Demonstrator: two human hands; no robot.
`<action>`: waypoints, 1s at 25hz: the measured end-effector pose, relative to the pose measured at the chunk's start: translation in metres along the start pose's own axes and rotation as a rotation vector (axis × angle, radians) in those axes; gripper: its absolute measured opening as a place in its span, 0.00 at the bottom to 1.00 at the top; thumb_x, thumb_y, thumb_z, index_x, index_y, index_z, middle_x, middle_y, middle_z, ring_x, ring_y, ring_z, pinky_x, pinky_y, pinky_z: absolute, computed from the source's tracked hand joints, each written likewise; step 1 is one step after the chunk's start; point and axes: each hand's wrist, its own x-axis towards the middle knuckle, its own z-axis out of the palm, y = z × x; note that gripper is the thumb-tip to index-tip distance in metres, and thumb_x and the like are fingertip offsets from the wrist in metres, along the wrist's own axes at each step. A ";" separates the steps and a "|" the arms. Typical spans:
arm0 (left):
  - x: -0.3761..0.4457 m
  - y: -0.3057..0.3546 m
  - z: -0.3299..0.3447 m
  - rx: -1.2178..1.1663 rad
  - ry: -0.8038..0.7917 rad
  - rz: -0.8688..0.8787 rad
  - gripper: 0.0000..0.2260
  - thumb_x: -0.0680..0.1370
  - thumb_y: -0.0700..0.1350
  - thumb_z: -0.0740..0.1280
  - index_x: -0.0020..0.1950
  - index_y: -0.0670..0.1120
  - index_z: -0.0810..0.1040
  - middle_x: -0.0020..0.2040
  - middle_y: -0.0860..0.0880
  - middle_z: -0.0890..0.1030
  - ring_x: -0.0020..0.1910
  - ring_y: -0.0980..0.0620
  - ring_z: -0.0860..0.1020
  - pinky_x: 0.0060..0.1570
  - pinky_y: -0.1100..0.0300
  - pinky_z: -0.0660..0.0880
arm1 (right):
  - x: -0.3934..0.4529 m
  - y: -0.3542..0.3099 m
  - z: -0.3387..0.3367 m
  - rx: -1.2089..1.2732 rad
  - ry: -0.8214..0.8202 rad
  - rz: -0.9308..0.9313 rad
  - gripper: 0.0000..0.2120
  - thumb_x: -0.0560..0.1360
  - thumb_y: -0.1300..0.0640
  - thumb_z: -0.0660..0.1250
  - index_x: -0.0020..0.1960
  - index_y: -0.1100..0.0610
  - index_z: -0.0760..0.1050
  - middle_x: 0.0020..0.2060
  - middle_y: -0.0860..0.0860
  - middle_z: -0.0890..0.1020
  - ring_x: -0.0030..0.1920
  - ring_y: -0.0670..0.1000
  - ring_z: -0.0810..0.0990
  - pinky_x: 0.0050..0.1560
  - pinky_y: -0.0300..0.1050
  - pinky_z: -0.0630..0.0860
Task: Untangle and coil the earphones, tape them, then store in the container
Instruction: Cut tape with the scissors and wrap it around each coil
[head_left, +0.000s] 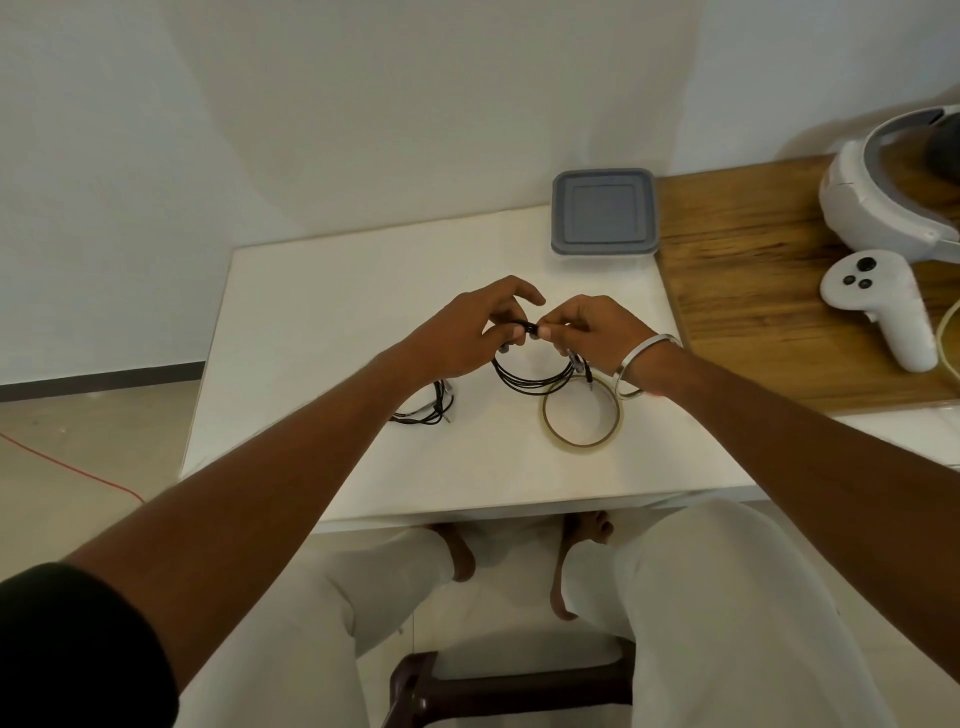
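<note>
On the left part of the white table (322, 291), a second bundle of earphones (431, 408) lies flat beside the left forearm, which covers its left end. The left hand (467, 332) is raised over the table middle, thumb and fingers curled in to pinch the top of the black earphone coil (535, 371). The coil hangs as a loop between and below both hands, its lowest strands just above the tape roll (582, 413), which lies flat on the table; whether they touch cannot be told. The right hand (592, 332) pinches the same top point from the other side, fingertips almost meeting the left's. The grip point itself is too small to make out. A bangle (641, 364) sits on the right wrist. The lidded grey container (605, 210) rests at the far right corner of the table, well apart from the hands
</note>
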 end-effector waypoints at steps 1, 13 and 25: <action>0.000 0.000 0.001 0.000 0.005 0.001 0.14 0.80 0.37 0.62 0.65 0.46 0.71 0.45 0.48 0.83 0.41 0.54 0.80 0.48 0.66 0.76 | 0.000 0.000 -0.001 -0.012 -0.027 -0.002 0.08 0.78 0.55 0.63 0.51 0.57 0.79 0.37 0.52 0.77 0.37 0.49 0.75 0.38 0.37 0.72; 0.000 0.002 0.004 -0.050 0.066 -0.082 0.13 0.80 0.38 0.64 0.63 0.47 0.74 0.43 0.51 0.84 0.38 0.60 0.81 0.46 0.73 0.74 | -0.003 -0.002 0.003 0.044 -0.123 0.014 0.11 0.74 0.57 0.68 0.56 0.58 0.76 0.38 0.49 0.77 0.39 0.48 0.76 0.45 0.41 0.73; 0.001 0.000 0.004 -0.151 0.076 -0.155 0.13 0.80 0.38 0.64 0.64 0.46 0.74 0.41 0.51 0.83 0.41 0.53 0.82 0.51 0.61 0.78 | 0.000 0.001 0.013 0.010 0.115 -0.087 0.10 0.74 0.54 0.68 0.52 0.59 0.80 0.44 0.51 0.76 0.40 0.47 0.73 0.47 0.43 0.72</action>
